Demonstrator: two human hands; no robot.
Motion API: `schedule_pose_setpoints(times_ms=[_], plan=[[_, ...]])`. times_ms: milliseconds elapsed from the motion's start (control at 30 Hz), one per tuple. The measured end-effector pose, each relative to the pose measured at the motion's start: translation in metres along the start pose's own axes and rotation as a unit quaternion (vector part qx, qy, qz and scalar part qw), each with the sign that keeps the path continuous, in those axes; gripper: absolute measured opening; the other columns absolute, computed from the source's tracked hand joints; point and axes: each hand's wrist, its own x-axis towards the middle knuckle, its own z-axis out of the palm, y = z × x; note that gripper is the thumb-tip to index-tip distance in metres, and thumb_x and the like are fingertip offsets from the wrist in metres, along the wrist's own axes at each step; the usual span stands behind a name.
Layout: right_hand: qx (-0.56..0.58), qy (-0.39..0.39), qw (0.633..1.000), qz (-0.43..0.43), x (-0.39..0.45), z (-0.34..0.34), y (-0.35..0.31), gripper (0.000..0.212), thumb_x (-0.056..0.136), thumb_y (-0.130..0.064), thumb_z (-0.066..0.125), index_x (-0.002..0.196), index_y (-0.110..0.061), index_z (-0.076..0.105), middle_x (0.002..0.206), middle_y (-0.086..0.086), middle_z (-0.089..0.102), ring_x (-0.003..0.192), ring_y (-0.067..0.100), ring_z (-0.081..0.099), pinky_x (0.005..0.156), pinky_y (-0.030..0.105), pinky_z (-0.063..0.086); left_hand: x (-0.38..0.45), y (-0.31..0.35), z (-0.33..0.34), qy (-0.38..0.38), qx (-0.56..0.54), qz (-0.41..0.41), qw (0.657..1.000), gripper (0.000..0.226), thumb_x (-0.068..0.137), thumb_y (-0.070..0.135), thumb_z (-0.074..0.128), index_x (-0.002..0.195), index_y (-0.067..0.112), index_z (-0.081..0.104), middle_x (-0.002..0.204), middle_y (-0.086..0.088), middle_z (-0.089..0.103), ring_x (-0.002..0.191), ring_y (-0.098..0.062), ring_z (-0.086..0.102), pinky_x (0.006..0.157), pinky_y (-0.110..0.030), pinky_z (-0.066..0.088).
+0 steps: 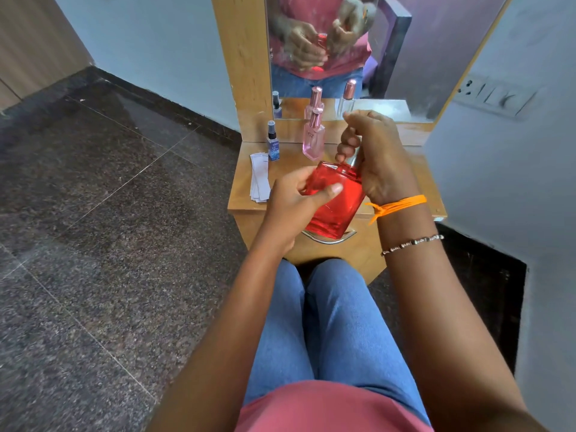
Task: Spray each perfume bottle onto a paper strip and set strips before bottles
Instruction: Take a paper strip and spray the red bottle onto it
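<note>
A large red perfume bottle (336, 207) is held tilted above the front edge of the small wooden dresser (246, 194). My left hand (293, 201) grips its body from the left. My right hand (374, 154) is closed around its silvery cap at the top. A small blue spray bottle (273, 141) and a tall pink bottle (314, 135) stand upright at the back of the dresser top. A stack of white paper strips (259, 177) lies on the left side of the top, in front of the blue bottle.
A mirror (327, 48) rises behind the dresser and reflects the hands and bottles. A metal drawer handle (328, 240) sits below the red bottle. Dark granite floor (109, 198) spreads to the left; a wall with a switch panel (495, 95) is on the right.
</note>
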Motion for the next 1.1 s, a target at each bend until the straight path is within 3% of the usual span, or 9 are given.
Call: schedule_pose_setpoints(times_ms=[167,300,433,533,600,667,800,967,1100], plan=[[0.033,-0.085,0.994,0.057,0.002,0.0,-0.008,0.042,0.097,-0.016,0.043,0.055,-0.018,0.043,0.035,-0.007,0.023,0.029,0.006,0.019,0.035,0.014,0.018,0.004,0.002,-0.01,-0.051,-0.024,-0.029,0.998,0.017,0.084,0.003,0.063,0.099,0.01,0.067,0.086,-0.002,0.07,0.079,-0.008,0.066,0.075,-0.02,0.055],[0.172,-0.206,0.962,0.056,0.013,-0.015,-0.013,0.032,0.101,-0.022,0.031,0.069,-0.017,0.034,0.033,-0.008,0.029,0.028,0.003,0.025,0.033,0.016,0.027,0.007,0.002,-0.011,-0.085,-0.07,-0.066,0.992,0.015,0.087,0.008,0.059,0.099,0.01,0.067,0.089,-0.003,0.069,0.083,-0.012,0.066,0.083,-0.027,0.054],[0.231,-0.174,0.957,0.007,0.016,-0.036,-0.007,0.021,0.076,-0.001,0.051,0.069,-0.016,0.038,0.053,0.0,0.04,0.052,0.014,0.039,0.058,0.024,0.04,0.005,-0.003,-0.009,-0.06,-0.069,-0.071,0.993,0.018,0.086,0.008,0.06,0.104,0.009,0.066,0.093,-0.005,0.069,0.09,-0.018,0.065,0.09,-0.036,0.052],[0.261,-0.128,0.957,0.003,0.014,-0.058,0.007,0.038,0.052,0.013,0.054,0.076,-0.013,0.039,0.067,0.008,0.05,0.068,0.022,0.049,0.077,0.031,0.045,0.005,-0.007,-0.012,-0.034,-0.076,-0.09,0.992,0.02,0.086,0.01,0.061,0.105,0.012,0.065,0.096,-0.005,0.069,0.096,-0.021,0.064,0.095,-0.043,0.05],[0.183,-0.069,0.981,-0.018,0.011,-0.073,0.016,0.039,0.065,0.019,0.045,0.085,-0.015,0.039,0.081,0.011,0.054,0.075,0.022,0.056,0.081,0.031,0.048,0.005,-0.01,-0.015,-0.022,-0.083,-0.099,0.991,0.017,0.086,0.01,0.061,0.102,0.014,0.066,0.097,-0.005,0.069,0.097,-0.022,0.064,0.097,-0.044,0.049],[-0.04,0.016,0.996,-0.083,0.01,-0.085,0.029,0.041,0.079,0.018,0.045,0.095,-0.019,0.038,0.096,0.01,0.051,0.086,0.023,0.06,0.078,0.029,0.052,0.005,-0.012,-0.016,-0.017,-0.089,-0.103,0.991,0.017,0.086,0.011,0.061,0.102,0.015,0.066,0.1,-0.006,0.069,0.099,-0.023,0.064,0.096,-0.045,0.05],[-0.369,0.117,0.905,-0.174,0.013,-0.101,0.061,0.034,0.081,0.008,0.052,0.101,-0.018,0.04,0.098,0.003,0.048,0.091,0.027,0.057,0.077,0.039,0.053,0.007,-0.015,-0.013,-0.007,-0.087,-0.104,0.991,0.022,0.086,0.011,0.062,0.107,0.013,0.065,0.106,-0.01,0.068,0.106,-0.026,0.063,0.098,-0.048,0.048],[-0.434,0.127,0.878,-0.161,0.012,-0.107,0.079,0.037,0.081,0.005,0.056,0.112,-0.012,0.043,0.108,0.012,0.051,0.1,0.034,0.057,0.083,0.038,0.05,0.008,-0.017,-0.007,-0.008,-0.094,-0.109,0.99,0.025,0.087,0.009,0.06,0.112,0.011,0.062,0.107,-0.009,0.066,0.109,-0.027,0.061,0.1,-0.048,0.046],[-0.488,0.173,0.814,-0.266,-0.005,-0.091,0.065,0.041,0.082,-0.004,0.06,0.12,-0.004,0.047,0.113,0.012,0.054,0.106,0.023,0.05,0.088,0.019,0.027,0.01,-0.018,-0.005,-0.012,-0.102,-0.114,0.988,0.027,0.088,0.009,0.059,0.115,0.009,0.06,0.105,-0.007,0.067,0.104,-0.02,0.062,0.099,-0.044,0.048]])
